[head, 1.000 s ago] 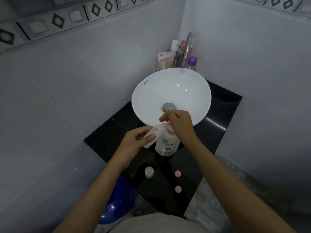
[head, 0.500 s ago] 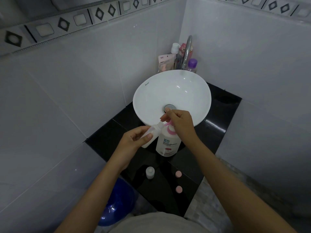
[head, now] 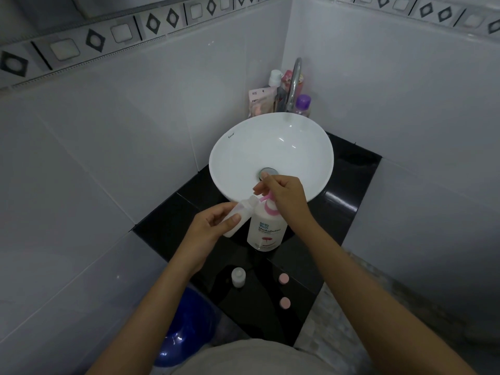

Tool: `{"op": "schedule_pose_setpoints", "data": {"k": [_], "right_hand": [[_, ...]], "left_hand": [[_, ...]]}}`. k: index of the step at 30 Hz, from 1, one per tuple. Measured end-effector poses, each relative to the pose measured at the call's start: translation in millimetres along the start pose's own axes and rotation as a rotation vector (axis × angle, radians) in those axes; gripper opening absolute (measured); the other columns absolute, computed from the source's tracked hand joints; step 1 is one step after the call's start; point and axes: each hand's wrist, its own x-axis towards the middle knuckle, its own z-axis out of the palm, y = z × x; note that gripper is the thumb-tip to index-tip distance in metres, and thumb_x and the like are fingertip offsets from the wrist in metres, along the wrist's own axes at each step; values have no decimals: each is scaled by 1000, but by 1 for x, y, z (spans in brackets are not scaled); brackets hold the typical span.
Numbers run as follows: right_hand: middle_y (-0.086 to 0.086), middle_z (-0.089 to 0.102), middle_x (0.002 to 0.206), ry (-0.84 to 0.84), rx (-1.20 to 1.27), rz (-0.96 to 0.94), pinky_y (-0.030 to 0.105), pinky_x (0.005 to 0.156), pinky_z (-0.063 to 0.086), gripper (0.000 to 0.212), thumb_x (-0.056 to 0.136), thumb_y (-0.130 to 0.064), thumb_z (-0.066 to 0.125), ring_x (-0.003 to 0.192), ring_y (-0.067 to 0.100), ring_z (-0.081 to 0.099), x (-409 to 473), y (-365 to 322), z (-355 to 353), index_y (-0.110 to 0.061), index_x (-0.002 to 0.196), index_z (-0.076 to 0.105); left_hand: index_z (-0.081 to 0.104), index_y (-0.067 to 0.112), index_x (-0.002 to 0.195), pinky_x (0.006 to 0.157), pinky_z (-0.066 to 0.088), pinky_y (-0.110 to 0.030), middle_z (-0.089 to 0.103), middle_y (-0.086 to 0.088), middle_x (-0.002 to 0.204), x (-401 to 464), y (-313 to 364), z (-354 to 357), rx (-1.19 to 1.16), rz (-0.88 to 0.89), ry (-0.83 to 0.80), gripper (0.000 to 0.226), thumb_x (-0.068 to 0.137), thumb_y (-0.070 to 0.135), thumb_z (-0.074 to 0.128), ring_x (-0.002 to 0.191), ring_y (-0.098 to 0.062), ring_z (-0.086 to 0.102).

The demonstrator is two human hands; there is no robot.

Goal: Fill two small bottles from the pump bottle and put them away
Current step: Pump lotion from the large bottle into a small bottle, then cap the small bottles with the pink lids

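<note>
Small translucent white bottle (head: 239, 215) tilted, mouth up against pink spout of white pump bottle (head: 266, 228), so product likely lands inside. Left hand (head: 213, 231) fingers clamped round it. Right hand (head: 284, 197) on pump head, fingers curled together over it, ready to press. Second small bottle (head: 238, 276) upright, uncapped, near edge of black counter (head: 351, 190); two pink caps (head: 283, 278) to its right, waiting.
</note>
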Motion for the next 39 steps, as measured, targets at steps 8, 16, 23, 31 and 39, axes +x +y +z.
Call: {"op": "schedule_pose_setpoints", "data": {"k": [8, 16, 23, 31, 39], "right_hand": [[5, 67, 76, -3, 160, -6, 19, 59, 53, 27, 91, -27, 61, 62, 1, 63, -4, -6, -4, -1, 90, 68], [-2, 68, 93, 277, 11, -145, 10, 74, 47, 18, 92, -34, 54, 89, 9, 62, -50, 13, -40, -20, 94, 65], [0, 62, 70, 263, -220, 182, 30, 64, 48, 24, 89, -39, 60, 65, 11, 58, -109, 108, -45, -18, 79, 63], [8, 63, 101, -156, -898, 302, 31, 68, 43, 33, 82, -41, 65, 91, 26, 61, -102, 159, -23, -12, 93, 56], [15, 66, 93, -142, -758, 369, 33, 68, 50, 15, 86, -18, 61, 80, 26, 62, -101, 153, -22, -4, 90, 61]], "left_hand": [[66, 44, 106, 77, 50, -21, 68, 23, 108, -8, -3, -7, -22, -13, 2, 32, 75, 39, 63, 98, 3, 63], [68, 43, 105, 73, 52, -12, 70, 20, 107, -28, -32, -1, -51, -78, -23, 34, 71, 42, 65, 99, 0, 64], [66, 34, 113, 79, 51, -23, 70, 8, 113, -47, -60, 7, -58, -157, -70, 40, 74, 42, 66, 104, -10, 65], [67, 32, 112, 73, 51, -14, 71, 6, 110, -60, -63, 2, -68, -156, -74, 37, 77, 41, 65, 98, -7, 66], [68, 27, 108, 71, 53, -16, 72, 4, 107, -69, -59, 2, -98, -145, -21, 33, 75, 33, 67, 94, -8, 67]]}}
